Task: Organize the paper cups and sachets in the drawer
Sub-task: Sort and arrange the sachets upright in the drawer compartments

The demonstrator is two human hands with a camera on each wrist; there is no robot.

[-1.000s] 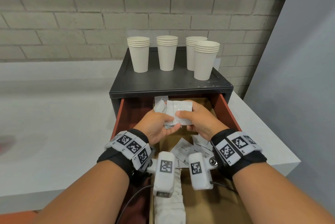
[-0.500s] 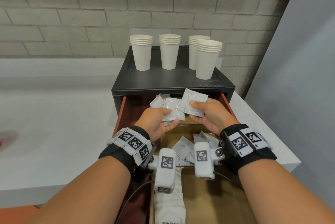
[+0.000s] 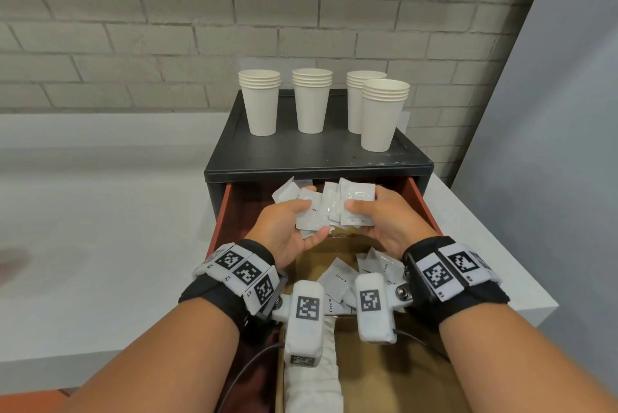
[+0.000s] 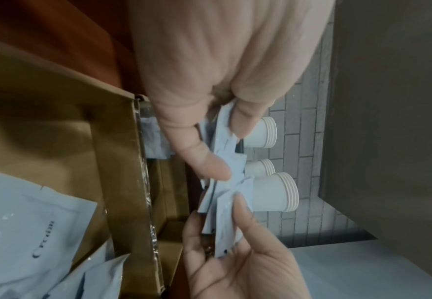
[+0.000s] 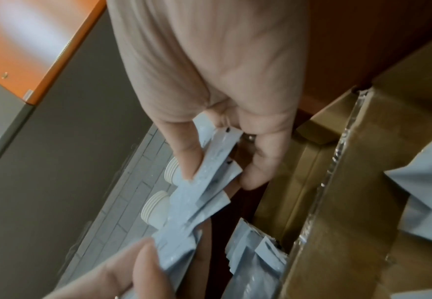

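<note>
Nearest to me, loose flat sachets point(image 3: 337, 279) lie in a heap inside the brown cardboard box point(image 3: 394, 379) that sits in the open drawer point(image 3: 224, 212); they are pale, glossy little squares with crimped edges, and one reads "Cream". Beside them, at the box's near left, stands a roll in soft white crinkled wrapping point(image 3: 314, 382), though what it is I cannot tell from the head view. Above the box, at the drawer's mouth, my left hand point(image 3: 287, 228) is curled round a fanned bundle of sachets point(image 3: 321, 212), thumb on top and fingers beneath. My right hand point(image 3: 384, 222) pinches the same bundle from the other side, its thumb pressing the front packet against the fingers behind. In the wrist views the packets look thin and stiff, splayed at angles like cards. The drawer's walls are smooth reddish brown, and it slides out of a matte black cabinet point(image 3: 317, 162) with a flat top. On that top stand four stacks of paper cups point(image 3: 311, 105), plain off-white tapered cones with rolled rims nested in tight rings; three sit in a row and the fourth, at the right, stands nearer. Behind them rises a pale grey brick wall point(image 3: 167, 28), rough and matte.
</note>
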